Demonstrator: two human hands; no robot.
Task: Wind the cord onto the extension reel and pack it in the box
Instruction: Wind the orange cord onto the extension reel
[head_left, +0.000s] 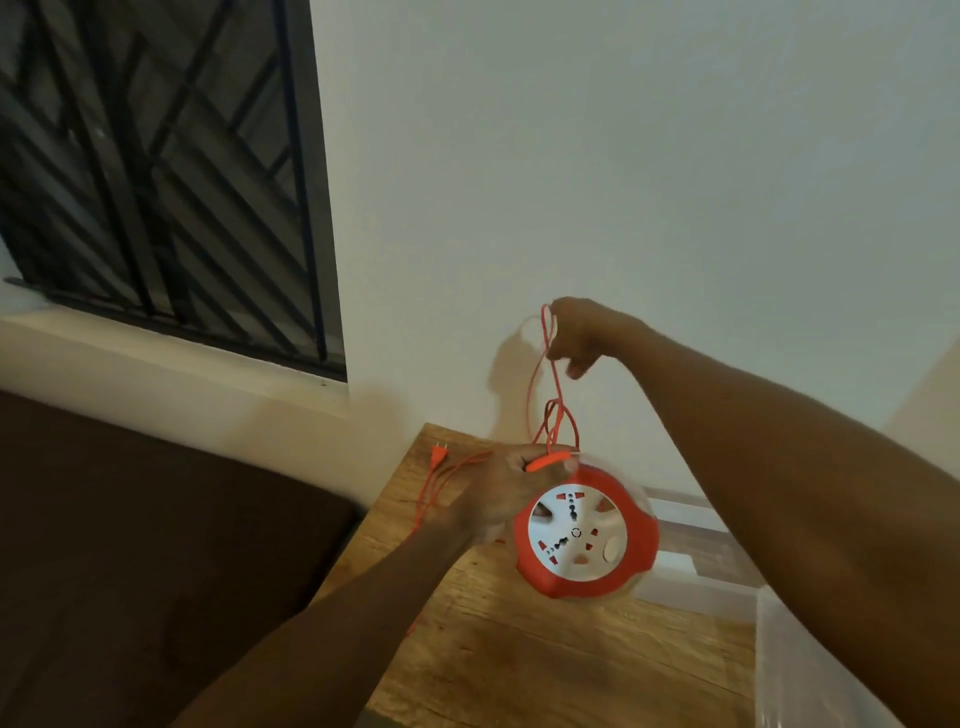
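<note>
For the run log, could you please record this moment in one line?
left hand: holds round orange-white extension reel | right hand: lifts orange cord | plug: on wooden table

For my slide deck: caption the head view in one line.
Left hand holds the reel above the table while right hand lifts the cord.

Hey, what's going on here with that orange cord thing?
A person is winding an orange cord onto a round orange and white extension reel. The left hand grips the reel by its top edge above a wooden table. The right hand holds a loop of cord raised above the reel. The plug end lies on the table, not yet wound. A clear plastic box sits behind the reel.
</note>
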